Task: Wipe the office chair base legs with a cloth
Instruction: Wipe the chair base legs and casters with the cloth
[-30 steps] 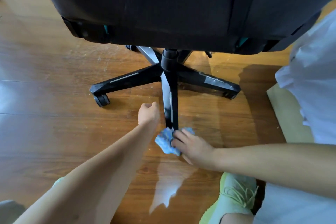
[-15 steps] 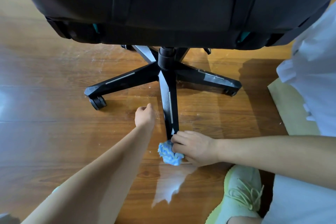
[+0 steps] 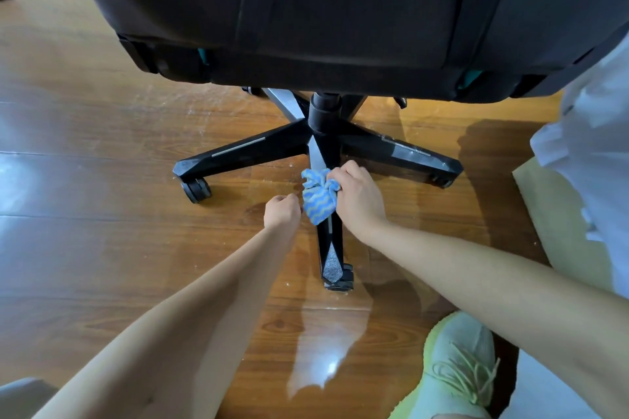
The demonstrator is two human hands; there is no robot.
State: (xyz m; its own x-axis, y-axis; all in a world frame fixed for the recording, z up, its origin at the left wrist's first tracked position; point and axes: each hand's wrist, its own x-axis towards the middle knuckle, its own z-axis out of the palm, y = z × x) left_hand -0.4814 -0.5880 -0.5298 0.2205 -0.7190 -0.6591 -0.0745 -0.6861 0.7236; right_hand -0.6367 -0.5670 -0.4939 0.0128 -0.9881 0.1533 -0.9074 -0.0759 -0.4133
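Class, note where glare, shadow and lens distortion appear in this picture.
Head view: white glare on the glossy wooden floor near the pale green shoe; a dark shadow right of the black star-shaped chair base; floorboard lines bow from wide-angle distortion; the blue wavy-striped cloth is sharp.

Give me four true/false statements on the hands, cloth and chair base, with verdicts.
1. The right hand grips the cloth. True.
2. The cloth sits on the far-left leg by its caster. False: it sits partway along the near leg.
3. Both hands hold the cloth. False: the left hand is a fist beside it, holding nothing visible.
4. A pale green shoe shows at lower right. True.
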